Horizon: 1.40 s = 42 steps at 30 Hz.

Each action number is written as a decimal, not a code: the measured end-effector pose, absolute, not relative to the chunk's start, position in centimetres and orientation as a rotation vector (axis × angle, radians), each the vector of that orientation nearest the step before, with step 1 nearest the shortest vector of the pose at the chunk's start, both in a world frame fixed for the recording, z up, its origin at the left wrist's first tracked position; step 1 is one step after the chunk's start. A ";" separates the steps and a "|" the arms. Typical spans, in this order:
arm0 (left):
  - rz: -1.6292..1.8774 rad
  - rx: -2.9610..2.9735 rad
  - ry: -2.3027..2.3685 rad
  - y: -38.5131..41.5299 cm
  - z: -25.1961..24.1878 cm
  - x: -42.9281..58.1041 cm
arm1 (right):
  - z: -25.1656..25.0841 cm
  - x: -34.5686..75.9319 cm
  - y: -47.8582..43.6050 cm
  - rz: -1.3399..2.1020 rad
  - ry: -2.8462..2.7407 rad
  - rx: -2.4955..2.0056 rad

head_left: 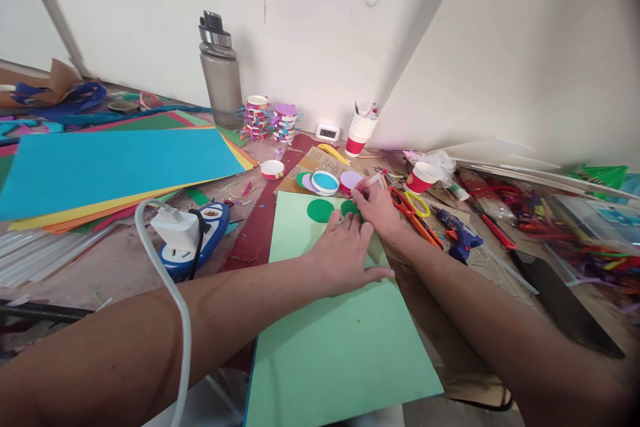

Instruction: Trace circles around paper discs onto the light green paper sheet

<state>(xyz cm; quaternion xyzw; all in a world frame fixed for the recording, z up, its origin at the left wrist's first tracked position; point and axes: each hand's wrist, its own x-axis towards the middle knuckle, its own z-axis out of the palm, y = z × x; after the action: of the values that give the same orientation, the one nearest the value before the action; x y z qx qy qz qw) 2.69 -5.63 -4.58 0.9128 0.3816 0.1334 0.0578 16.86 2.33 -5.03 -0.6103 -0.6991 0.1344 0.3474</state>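
Observation:
A stack of light green paper (345, 360) lies in front of me. My left hand (345, 253) rests on its upper part, fingers stretched out and thumb pointing right, holding nothing. Near the top edge is a dark green circle (320, 211). A second dark green circle (349, 205) is partly hidden behind my fingers. My right hand (379, 210) is closed round a slim pen (374, 180) with a pale barrel and a red end, at the right side of that second circle. The pen's tip is hidden by my fingers.
Just beyond the paper are a white-rimmed blue lid (325, 182) and a lilac disc (351, 179). On the right lie scissors (417, 204), a blue glue gun (461, 235) and a phone (565, 300). A white cable (175, 300) from a power strip (215, 240) loops over my left forearm.

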 end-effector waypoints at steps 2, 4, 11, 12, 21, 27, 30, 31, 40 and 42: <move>0.401 2.776 1.150 -5.7 -4.5 2.6 | -5.0 16.8 2.4 0.340 -1.823 -1.591; 0.404 2.791 1.141 -5.7 -4.4 2.6 | -4.8 16.7 2.3 0.327 -1.837 -1.600; 0.355 2.818 1.072 -5.7 -4.5 2.3 | -4.5 16.4 2.1 0.353 -1.871 -1.594; 0.351 2.815 1.066 -5.7 -4.5 2.3 | -4.4 16.4 2.1 0.356 -1.877 -1.595; 0.317 2.799 1.065 -5.8 -4.2 2.3 | -4.5 16.2 2.1 0.317 -1.930 -1.576; 0.333 2.806 1.055 -5.8 -4.4 2.2 | -4.4 16.3 2.0 0.311 -1.948 -1.540; 0.331 2.817 1.054 -5.8 -4.5 2.2 | -4.2 16.2 1.9 0.308 -1.964 -1.565; 0.329 2.817 1.054 -5.8 -4.5 2.2 | -4.2 16.2 1.9 0.308 -1.968 -1.577; 0.355 2.802 1.043 -5.8 -4.5 2.2 | -4.3 16.4 2.0 0.303 -2.040 -1.538; 0.359 2.802 1.044 -5.8 -4.5 2.2 | -4.2 16.4 2.0 0.310 -2.053 -1.542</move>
<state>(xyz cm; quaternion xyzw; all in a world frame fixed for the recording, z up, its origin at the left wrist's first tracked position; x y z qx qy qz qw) 2.17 -5.78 -4.53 0.9285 0.3458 0.1189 0.0649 16.40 1.97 -4.22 -0.5735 -0.7633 0.1151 0.2743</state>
